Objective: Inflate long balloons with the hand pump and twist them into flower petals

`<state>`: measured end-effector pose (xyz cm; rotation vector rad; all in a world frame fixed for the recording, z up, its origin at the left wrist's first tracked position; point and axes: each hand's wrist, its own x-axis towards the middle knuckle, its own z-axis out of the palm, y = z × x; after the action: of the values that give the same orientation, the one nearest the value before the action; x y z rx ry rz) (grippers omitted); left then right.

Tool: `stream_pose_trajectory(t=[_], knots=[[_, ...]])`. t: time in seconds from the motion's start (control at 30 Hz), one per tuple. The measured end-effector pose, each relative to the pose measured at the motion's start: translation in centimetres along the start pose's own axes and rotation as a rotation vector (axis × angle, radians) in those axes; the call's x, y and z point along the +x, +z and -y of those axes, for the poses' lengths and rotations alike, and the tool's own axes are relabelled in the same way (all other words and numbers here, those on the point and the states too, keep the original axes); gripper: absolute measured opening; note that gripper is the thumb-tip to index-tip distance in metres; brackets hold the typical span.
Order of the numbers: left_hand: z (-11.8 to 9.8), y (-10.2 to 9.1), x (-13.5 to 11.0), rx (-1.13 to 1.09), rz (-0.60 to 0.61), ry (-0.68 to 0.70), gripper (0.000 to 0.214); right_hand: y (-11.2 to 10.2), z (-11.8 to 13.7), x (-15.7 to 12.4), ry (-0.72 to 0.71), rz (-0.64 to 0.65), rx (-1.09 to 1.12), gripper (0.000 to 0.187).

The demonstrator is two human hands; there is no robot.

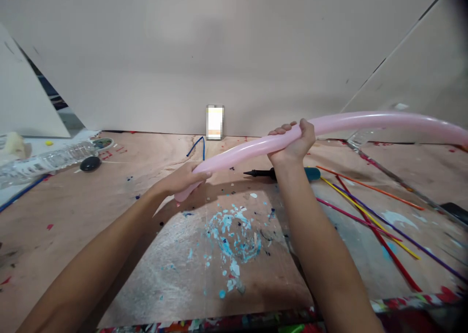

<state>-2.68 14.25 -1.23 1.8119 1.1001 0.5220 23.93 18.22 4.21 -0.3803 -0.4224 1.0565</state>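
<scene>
A long, inflated pink modelling balloon stretches across the view above the table, its far part curving out past the right edge. Near its knotted end, low at the centre left, my left hand is closed round it. Farther along, my right hand wraps its fingers round the balloon from below. Under my right wrist lies a hand pump with a black nozzle and a teal body, partly hidden by the arm. Several uninflated balloons, among them a yellow balloon, lie fanned out on the right.
A phone leans on the back panel, its screen blurred. Left of it is a bent blue strip. A plastic bottle and a black oval object lie at the left. Dried blue paint marks the tabletop.
</scene>
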Motion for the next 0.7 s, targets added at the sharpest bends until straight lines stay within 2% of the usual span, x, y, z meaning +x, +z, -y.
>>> stream_pose_trajectory(t=[0.1, 0.23, 0.33, 0.47, 0.63, 0.7], knots=[[-0.1, 0.4, 0.2, -0.058, -0.119, 0.014, 0.036, 0.2, -0.5, -0.4, 0.02, 0.041, -0.056, 0.017], [-0.3, 0.6, 0.2, -0.11, -0.159, 0.042, 0.038, 0.1, -2.0, -0.9, 0.045, 0.07, -0.101, 0.016], [-0.4, 0.5, 0.0, -0.001, -0.086, 0.063, 0.038, -0.2, -2.6, -1.0, 0.106, 0.044, -0.074, 0.014], [-0.1, 0.6, -0.2, 0.053, 0.012, 0.123, 0.038, -0.4, -1.8, -0.3, 0.228, 0.028, -0.017, 0.015], [0.0, 1.0, -0.1, 0.106, 0.219, 0.198, 0.034, -0.9, -0.1, 0.8, 0.405, 0.117, 0.003, 0.016], [-0.2, 1.3, -0.1, 0.127, 0.241, 0.202, 0.033, -1.1, 0.1, 1.0, 0.419, 0.142, -0.003, 0.016]])
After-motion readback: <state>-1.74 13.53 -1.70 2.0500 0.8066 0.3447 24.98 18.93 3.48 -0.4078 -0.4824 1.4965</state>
